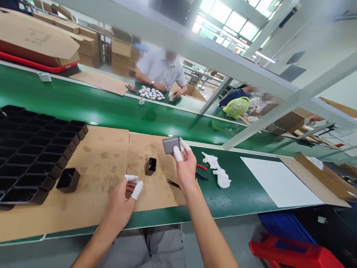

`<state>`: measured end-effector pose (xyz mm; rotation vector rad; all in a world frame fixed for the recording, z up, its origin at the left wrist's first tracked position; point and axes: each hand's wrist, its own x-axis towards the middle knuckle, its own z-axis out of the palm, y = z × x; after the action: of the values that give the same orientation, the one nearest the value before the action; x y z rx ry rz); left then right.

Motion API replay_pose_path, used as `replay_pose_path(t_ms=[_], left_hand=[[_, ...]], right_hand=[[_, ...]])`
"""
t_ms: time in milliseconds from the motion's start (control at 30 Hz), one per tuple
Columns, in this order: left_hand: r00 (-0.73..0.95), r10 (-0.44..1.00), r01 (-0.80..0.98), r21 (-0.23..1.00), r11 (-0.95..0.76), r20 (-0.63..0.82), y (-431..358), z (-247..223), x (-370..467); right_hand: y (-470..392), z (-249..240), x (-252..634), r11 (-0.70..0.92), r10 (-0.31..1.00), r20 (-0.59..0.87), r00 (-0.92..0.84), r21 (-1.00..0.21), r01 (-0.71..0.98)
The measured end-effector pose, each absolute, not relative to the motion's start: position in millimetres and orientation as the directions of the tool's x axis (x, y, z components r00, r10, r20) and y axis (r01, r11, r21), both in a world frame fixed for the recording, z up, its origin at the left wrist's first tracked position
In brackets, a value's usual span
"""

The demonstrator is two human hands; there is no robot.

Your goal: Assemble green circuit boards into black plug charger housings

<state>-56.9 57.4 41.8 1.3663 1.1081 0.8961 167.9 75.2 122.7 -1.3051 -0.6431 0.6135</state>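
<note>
My right hand (186, 163), with white finger covers on thumb and finger, grips a dark grey rectangular box-like piece (170, 146) above the cardboard. My left hand (121, 199), also in white finger covers, hovers low over the cardboard with its fingers loosely curled. A gap shows between its thumb and fingertips, and nothing is seen in them. Between the hands, a small black open-topped box (151, 166) stands on the cardboard (111, 149). Dark tweezers (173, 183) lie below my right hand, partly covered by it. Pliers (202, 175) with red and black handles lie just beyond that wrist.
Many black open boxes (36, 149) stand in rows at left, with a single one (68, 180) beside them. Crumpled white gloves (219, 171) and a white sheet (279, 182) lie right. Across the green belt (111, 106), a co-worker (161, 70) handles small white parts. A red stool (295, 253) stands below.
</note>
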Motion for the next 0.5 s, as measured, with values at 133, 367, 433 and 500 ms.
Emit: replay_pose_path(t_ms=[133,367,433,500], left_hand=[[0.278,0.960,0.140,0.990,0.003,-0.042,55,40,-56],[0.225,0.974,0.171,0.984,-0.057,0.017,48,25,-39],[0.198,0.980,0.124,0.992,-0.015,-0.010,47,30,-35],[0.163,0.986,0.029,0.999,0.024,-0.029,49,42,-40]], right_hand=[[191,136,222,-0.007,0.756,0.139,0.640,-0.976,0.220],[275,131,235,-0.079,0.817,0.211,0.536,-0.881,0.467],[272,136,232,-0.034,0.824,0.266,0.500,-0.858,0.513],[259,150,230,0.045,0.819,0.346,0.458,-0.834,0.550]])
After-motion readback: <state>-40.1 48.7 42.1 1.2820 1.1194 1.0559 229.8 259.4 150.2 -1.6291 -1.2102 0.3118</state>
